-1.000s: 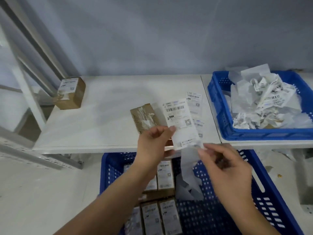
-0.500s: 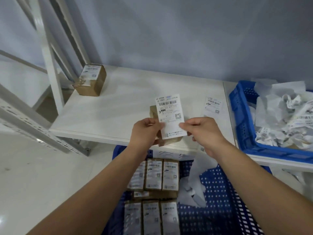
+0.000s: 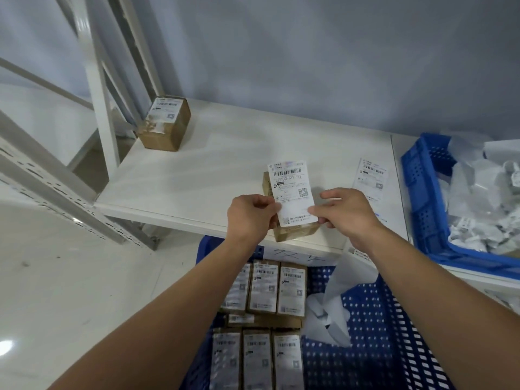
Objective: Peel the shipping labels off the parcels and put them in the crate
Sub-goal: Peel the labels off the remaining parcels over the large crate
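Observation:
A white shipping label (image 3: 291, 190) stands upright above a small brown parcel (image 3: 295, 233) near the front edge of the white shelf (image 3: 213, 175). My left hand (image 3: 249, 218) pinches the label's left edge. My right hand (image 3: 344, 212) pinches its lower right edge. The parcel is mostly hidden behind the label and my hands. A blue crate (image 3: 422, 198) heaped with crumpled labels sits at the right. Another blue crate (image 3: 374, 333) below the shelf holds several labelled parcels (image 3: 291, 288).
A second labelled brown parcel (image 3: 164, 123) sits at the shelf's back left corner. A loose label (image 3: 371, 175) lies flat on the shelf to the right. White backing paper (image 3: 334, 308) lies in the lower crate. A metal rack frame (image 3: 101, 114) stands at the left.
My right hand has come up from below and taken the label's right edge. The view has swung left and tilted down, so the right crate sits nearer the frame's edge.

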